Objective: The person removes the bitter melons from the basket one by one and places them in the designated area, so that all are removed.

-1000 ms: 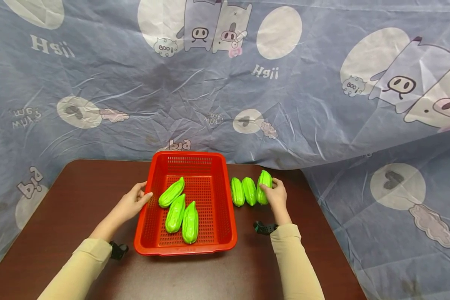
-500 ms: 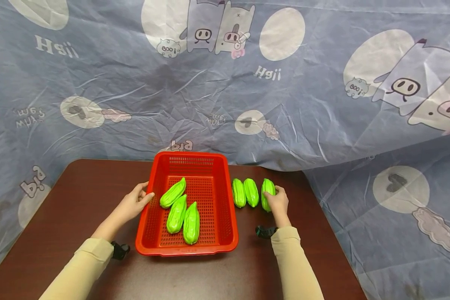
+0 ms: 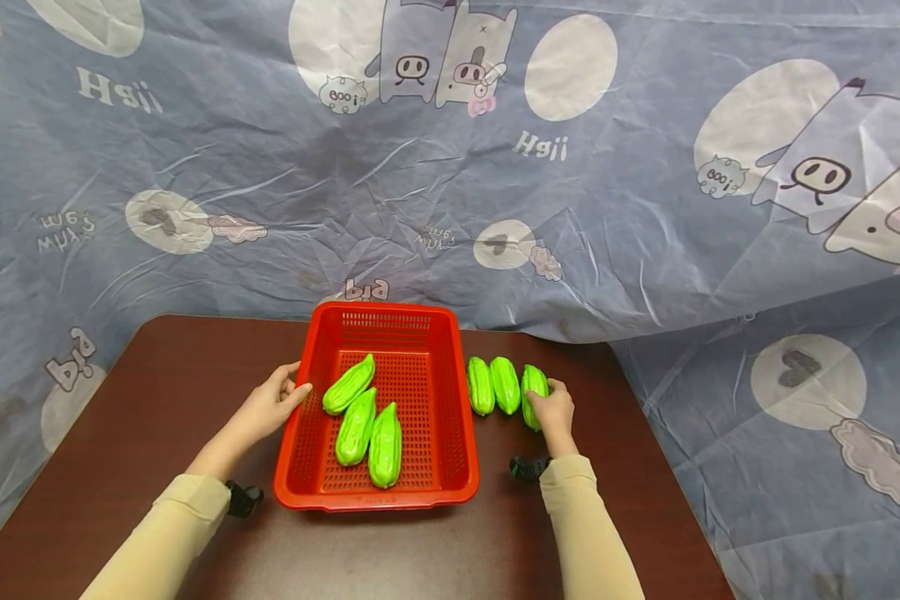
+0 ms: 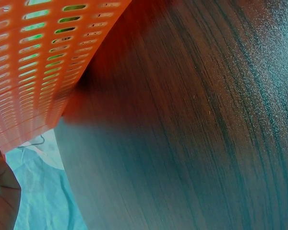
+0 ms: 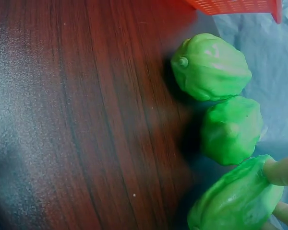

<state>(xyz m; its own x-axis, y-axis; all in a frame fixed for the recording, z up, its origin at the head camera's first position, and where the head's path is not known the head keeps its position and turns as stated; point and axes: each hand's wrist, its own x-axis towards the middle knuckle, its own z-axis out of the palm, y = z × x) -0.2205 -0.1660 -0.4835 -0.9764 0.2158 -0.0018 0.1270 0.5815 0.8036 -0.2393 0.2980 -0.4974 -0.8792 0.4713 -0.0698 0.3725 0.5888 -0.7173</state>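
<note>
My left hand (image 3: 270, 402) grips the left rim of a red plastic basket (image 3: 467, 467), thumb over the edge. Inside the basket lie three bright green ridged gourds, one of them (image 3: 386, 446) nearest the front. To its right, two more gourds, the left one (image 3: 481, 387) and the middle one (image 3: 506, 385), lie side by side on the table. My right hand (image 3: 555, 410) holds a third gourd (image 3: 534, 392) at the end of this row, thumb and fingers about its side. In the right wrist view this held gourd (image 5: 235, 201) leans at a slant beside the other two.
The dark brown wooden table (image 3: 195, 358) runs up to a blue-grey cloth (image 3: 330, 192) with cartoon prints, hanging behind and at the right. The slotted basket wall (image 4: 38, 72) fills the upper left of the left wrist view.
My right hand has drawn the held gourd down toward the front, apart from the middle one at first, then back closer beside it. My left hand keeps its hold on the basket.
</note>
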